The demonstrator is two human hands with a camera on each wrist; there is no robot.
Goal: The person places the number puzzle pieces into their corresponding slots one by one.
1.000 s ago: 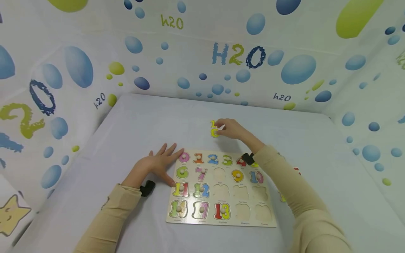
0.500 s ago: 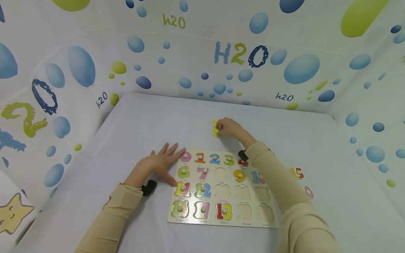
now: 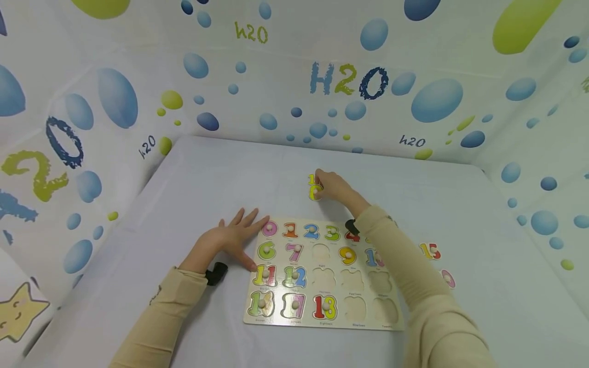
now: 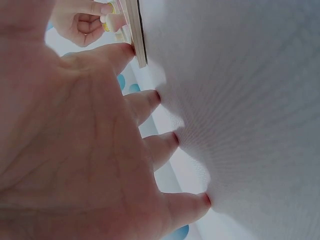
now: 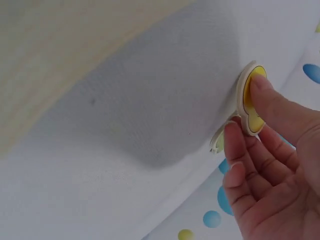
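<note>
My right hand (image 3: 334, 187) is beyond the number board (image 3: 340, 309), pinching a yellow number 8 puzzle piece (image 3: 315, 193) between thumb and fingers. In the right wrist view the thumb presses the yellow face of the piece (image 5: 256, 123), which stands on edge. Just behind it lies a second number piece (image 3: 311, 179), yellow with a 1 showing; the hand hides the rest of it. My left hand (image 3: 230, 238) rests with fingers spread at the board's left side. Its fingertips touch the cloth in the left wrist view, and one digit touches the board's edge (image 4: 136, 35).
Knobbed number pieces fill many of the board's recesses; several recesses, such as the one marked eight (image 3: 320, 254), are bare. Right of the board lie a 15 piece (image 3: 430, 251) and a pink piece (image 3: 448, 278) partly behind the sleeve. A patterned curtain (image 3: 276, 102) stands behind the table.
My right hand has closed on the 8 piece and tilted it up slightly. The right forearm has shifted left, uncovering the pieces beside the board. My left hand stays put.
</note>
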